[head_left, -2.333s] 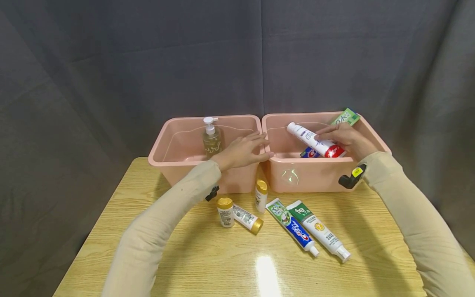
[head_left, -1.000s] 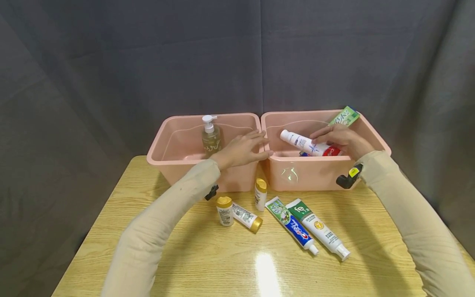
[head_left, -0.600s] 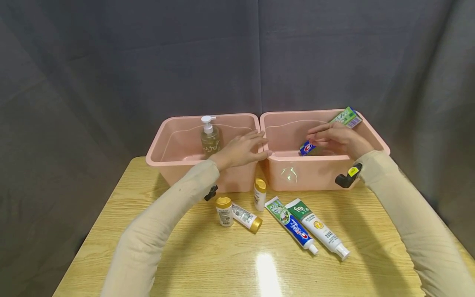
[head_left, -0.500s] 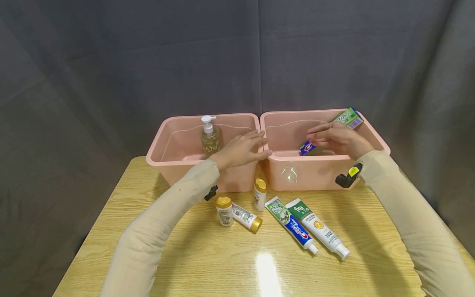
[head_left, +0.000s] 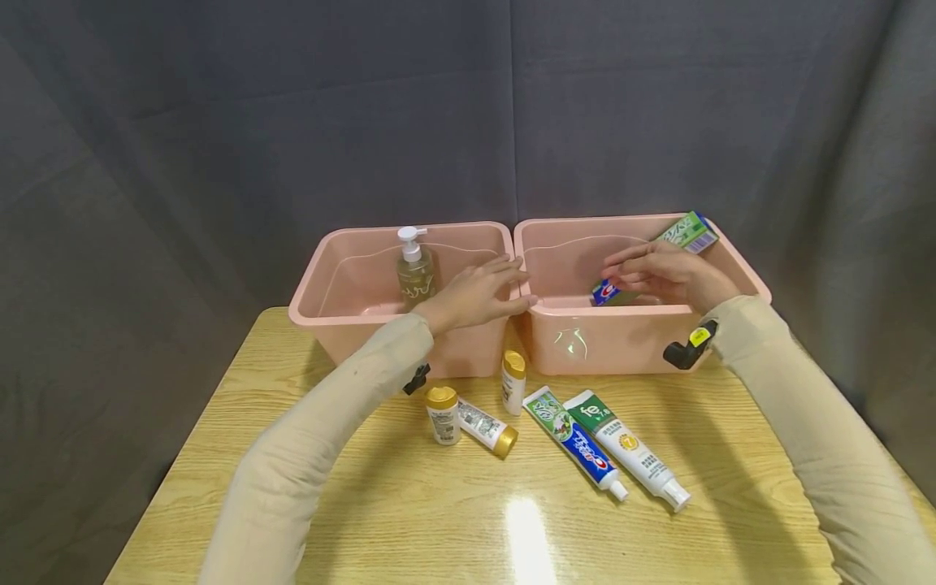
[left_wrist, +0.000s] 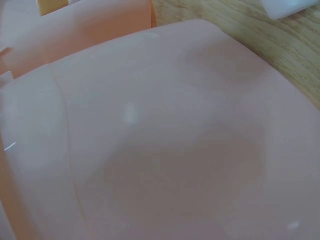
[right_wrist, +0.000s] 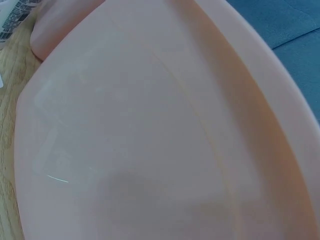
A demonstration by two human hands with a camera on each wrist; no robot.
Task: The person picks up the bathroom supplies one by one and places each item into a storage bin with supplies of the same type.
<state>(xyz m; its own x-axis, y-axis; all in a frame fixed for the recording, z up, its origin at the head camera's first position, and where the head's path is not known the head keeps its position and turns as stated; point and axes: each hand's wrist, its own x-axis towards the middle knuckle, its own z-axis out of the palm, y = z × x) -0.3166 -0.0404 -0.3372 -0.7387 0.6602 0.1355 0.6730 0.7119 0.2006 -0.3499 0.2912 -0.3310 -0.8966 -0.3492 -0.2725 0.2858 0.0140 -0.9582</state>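
My left hand point(head_left: 475, 296) lies over the inner rim of the left pink bin point(head_left: 336, 322), fingers spread and reaching the edge of the right pink bin point(head_left: 607, 345). Above that right bin hovers my right hand point(head_left: 676, 272), its fingers loosely bent with nothing in them. Beneath and behind it show a blue-ended toothpaste point(head_left: 605, 292) and a green toothpaste box point(head_left: 687, 233) leaning on the far corner. The white-and-red toothpaste tube is out of sight. Both wrist views show mostly bin wall, the left one point(left_wrist: 150, 125) and the right one point(right_wrist: 125, 125), without fingers.
A pump bottle point(head_left: 417, 276) stands in the left bin. In front, on the wooden table point(head_left: 409, 520), are two small gold-capped bottles point(head_left: 444, 418), a small gold-capped tube point(head_left: 486, 428), a green-and-blue toothpaste tube point(head_left: 578, 443) and a white-and-green one point(head_left: 632, 451). A dark curtain hangs behind.
My right hand held the white-and-red toothpaste tube over the right bin and has let it go; the tube has dropped from view. The green box has shifted slightly. My left hand stays put.
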